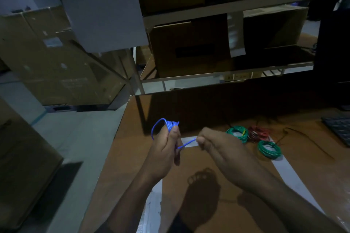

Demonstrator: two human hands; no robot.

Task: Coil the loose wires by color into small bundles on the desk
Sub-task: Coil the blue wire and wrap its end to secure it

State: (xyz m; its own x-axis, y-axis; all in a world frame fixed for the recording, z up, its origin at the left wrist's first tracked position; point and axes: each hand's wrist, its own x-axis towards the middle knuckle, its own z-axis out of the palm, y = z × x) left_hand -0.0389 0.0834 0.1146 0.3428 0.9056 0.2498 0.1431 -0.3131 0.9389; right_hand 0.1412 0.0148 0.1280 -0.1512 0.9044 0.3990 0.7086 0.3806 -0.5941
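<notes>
Two bare forearms reach in from the bottom edge over a brown worktop (208, 185) in dim light. The left hand (164, 147) is curled round a small bundle of blue wire (166, 125), held above the worktop's left part; loops of the wire stick out above the fingers and arc round to the left of the hand. A short straight stretch of the same wire runs from under the left hand to the right hand (214, 147), whose thumb and fingertips pinch its free end. The hands are near each other, with only that bit of wire between them.

Farther back and to the right, lying on the worktop, are a green coil (269, 149), a second green coil (237, 133) and, just beside it, a red bundle (258, 133). A dark keyboard (339, 128) sits at the right edge. Beyond the worktop stand metal shelves (227, 8) with cardboard boxes (189, 49), and more boxes stacked at left.
</notes>
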